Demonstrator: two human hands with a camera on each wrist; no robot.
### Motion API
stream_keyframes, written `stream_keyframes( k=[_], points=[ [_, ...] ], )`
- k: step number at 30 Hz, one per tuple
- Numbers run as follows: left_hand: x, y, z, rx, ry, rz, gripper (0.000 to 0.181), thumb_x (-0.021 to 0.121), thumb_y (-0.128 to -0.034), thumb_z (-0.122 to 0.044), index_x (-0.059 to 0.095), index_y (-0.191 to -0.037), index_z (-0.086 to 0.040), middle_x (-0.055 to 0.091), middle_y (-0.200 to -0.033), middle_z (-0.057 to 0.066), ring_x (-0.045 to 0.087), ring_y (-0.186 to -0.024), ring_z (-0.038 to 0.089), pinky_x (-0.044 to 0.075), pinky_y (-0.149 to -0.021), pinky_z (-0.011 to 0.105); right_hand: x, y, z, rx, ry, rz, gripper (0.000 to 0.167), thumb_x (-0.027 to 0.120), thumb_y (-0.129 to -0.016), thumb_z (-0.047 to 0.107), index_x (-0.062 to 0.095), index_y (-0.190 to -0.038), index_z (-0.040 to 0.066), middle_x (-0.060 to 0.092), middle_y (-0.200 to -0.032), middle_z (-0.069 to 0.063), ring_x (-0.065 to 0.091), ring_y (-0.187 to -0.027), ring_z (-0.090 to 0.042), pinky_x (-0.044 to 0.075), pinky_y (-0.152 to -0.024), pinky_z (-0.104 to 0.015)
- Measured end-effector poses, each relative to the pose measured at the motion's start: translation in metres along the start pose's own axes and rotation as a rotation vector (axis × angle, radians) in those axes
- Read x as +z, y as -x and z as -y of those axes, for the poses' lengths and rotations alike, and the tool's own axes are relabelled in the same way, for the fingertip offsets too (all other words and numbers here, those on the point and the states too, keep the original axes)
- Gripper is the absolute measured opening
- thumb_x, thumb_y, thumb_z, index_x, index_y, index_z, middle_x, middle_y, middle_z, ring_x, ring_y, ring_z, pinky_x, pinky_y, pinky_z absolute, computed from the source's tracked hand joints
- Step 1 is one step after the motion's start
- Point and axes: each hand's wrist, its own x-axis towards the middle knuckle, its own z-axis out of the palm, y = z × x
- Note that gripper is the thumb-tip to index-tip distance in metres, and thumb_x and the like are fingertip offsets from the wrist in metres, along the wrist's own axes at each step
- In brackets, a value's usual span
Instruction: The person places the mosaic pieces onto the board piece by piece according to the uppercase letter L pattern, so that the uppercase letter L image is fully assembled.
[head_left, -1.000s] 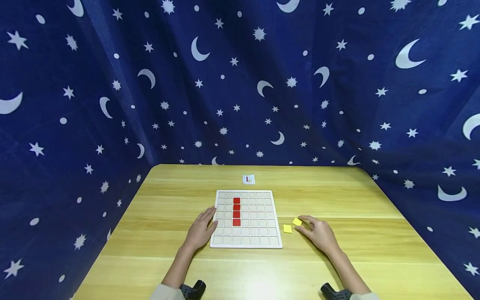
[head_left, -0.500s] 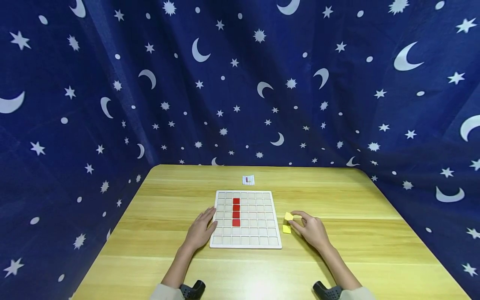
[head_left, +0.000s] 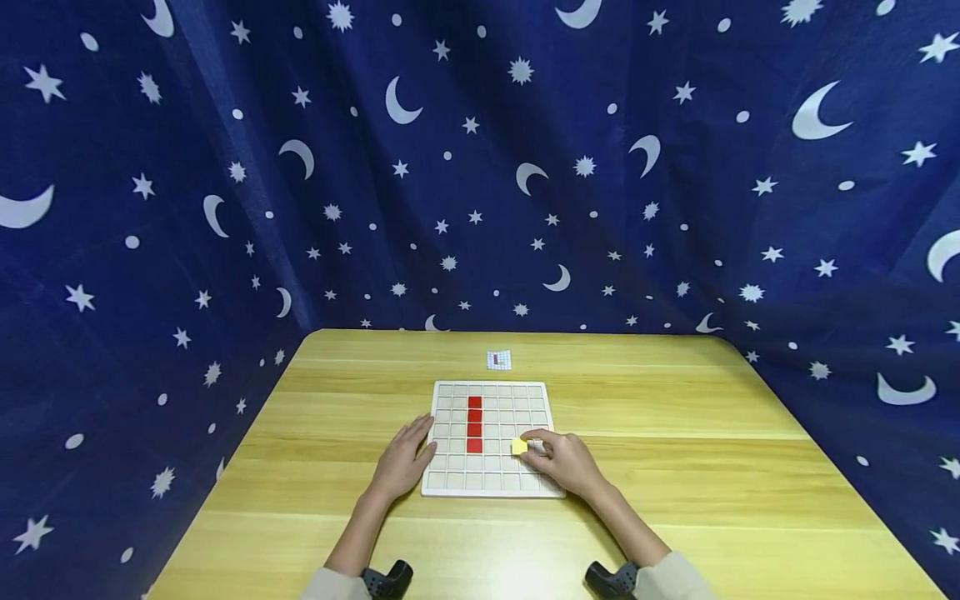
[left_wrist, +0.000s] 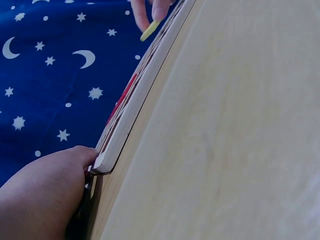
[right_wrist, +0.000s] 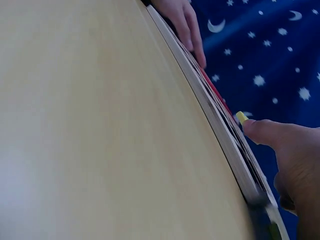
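Observation:
A white grid board (head_left: 491, 482) lies on the table with several red tiles (head_left: 475, 423) in one column. My left hand (head_left: 401, 461) rests along its left edge with the fingers extended; the left wrist view shows the thumb (left_wrist: 86, 155) at the board's corner. Over the right half of the board, my right hand (head_left: 567, 463) pinches a yellow square tile (head_left: 519, 447) between thumb and finger. From the side, the right wrist view shows this tile (right_wrist: 242, 117) held above the board surface. The second yellow tile is hidden beneath the right hand.
Behind the board lies a small card (head_left: 498, 360) printed with a grid and coloured marks. The wooden table (head_left: 675, 400) extends around the board. A dark blue curtain (head_left: 480, 183) with moons and stars hangs behind and beside it.
My right hand has picked up the yellow tile and carried it left, from beside the board to over its right half. The left hand has stayed in place.

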Motion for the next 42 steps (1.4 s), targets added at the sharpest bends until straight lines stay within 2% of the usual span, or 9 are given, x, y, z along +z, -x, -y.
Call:
stream_keyframes(
  k=[4,12,27,34,42],
  points=[
    [0.000,-0.001,0.000,0.004,-0.004,0.001,0.049,0.050,-0.0959,-0.028,0.042,-0.138,-0.005,0.039,-0.143,0.008,0.030,-0.134,0.024,0.019,-0.112,0.039,0.011,-0.010,0.010,0.007,-0.011,0.038,0.024,0.074,-0.078,0.027,0.070,-0.098,0.015,0.020,-0.047,0.020,0.011,-0.044,0.005,0.015,-0.038,-0.016],
    [-0.001,0.000,0.000,-0.006,-0.012,0.016,0.050,0.049,-0.0960,-0.029,0.041,-0.139,-0.005,0.038,-0.143,0.007,0.030,-0.134,0.024,0.019,-0.112,0.038,0.028,-0.022,0.016,-0.006,0.028,0.055,0.025,0.074,-0.077,0.032,0.071,-0.097,0.016,0.020,-0.047,0.020,0.012,-0.045,0.003,0.020,-0.037,-0.017],
    [-0.001,0.001,-0.001,-0.001,0.007,0.012,0.050,0.049,-0.0962,-0.028,0.041,-0.138,-0.004,0.038,-0.143,0.008,0.029,-0.134,0.023,0.019,-0.112,0.039,0.029,-0.025,0.021,0.011,0.040,0.081,0.027,0.073,-0.078,0.032,0.071,-0.099,0.016,0.018,-0.046,0.020,0.011,-0.044,0.001,0.017,-0.037,-0.018],
    [-0.001,0.002,-0.003,0.000,0.002,0.015,0.050,0.049,-0.0961,-0.028,0.041,-0.139,-0.004,0.038,-0.143,0.008,0.029,-0.134,0.025,0.019,-0.112,0.039,0.017,-0.015,0.015,-0.006,-0.013,0.077,0.032,0.074,-0.078,0.028,0.069,-0.106,0.013,0.018,-0.047,0.021,0.010,-0.045,0.004,0.015,-0.037,-0.016],
    [-0.002,0.002,-0.002,0.012,-0.010,0.004,0.049,0.050,-0.0957,-0.028,0.042,-0.138,-0.004,0.040,-0.142,0.009,0.031,-0.133,0.025,0.021,-0.111,0.041,-0.021,0.017,-0.008,0.064,-0.062,0.070,0.031,0.073,-0.080,0.023,0.068,-0.108,0.010,0.020,-0.048,0.018,0.011,-0.043,0.005,0.017,-0.039,-0.014]
  ],
)
